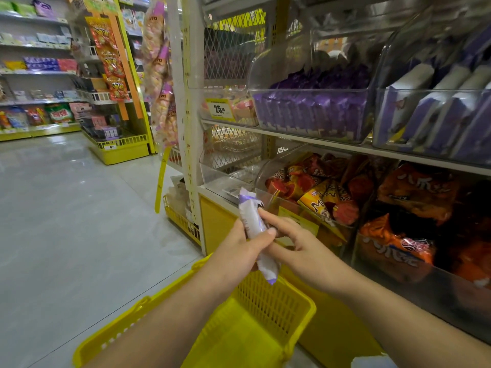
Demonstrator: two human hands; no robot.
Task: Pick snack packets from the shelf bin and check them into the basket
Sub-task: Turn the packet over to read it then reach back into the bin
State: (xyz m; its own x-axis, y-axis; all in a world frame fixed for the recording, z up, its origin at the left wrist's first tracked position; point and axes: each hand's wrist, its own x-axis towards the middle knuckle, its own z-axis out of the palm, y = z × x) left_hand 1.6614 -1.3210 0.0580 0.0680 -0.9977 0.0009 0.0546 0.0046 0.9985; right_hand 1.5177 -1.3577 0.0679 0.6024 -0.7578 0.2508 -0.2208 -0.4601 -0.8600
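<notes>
Head view, left hand (236,251) gripping a white and purple snack packet (253,221) above the yellow basket (268,304), right hand (303,251) relaxed, touching the packet with straight finger, shelf bin (310,112) of purple packets higher up

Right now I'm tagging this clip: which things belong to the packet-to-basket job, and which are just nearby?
Job: packet, left hand, right hand, basket.
Nearby: orange bags, cone snacks, price tag.
</notes>
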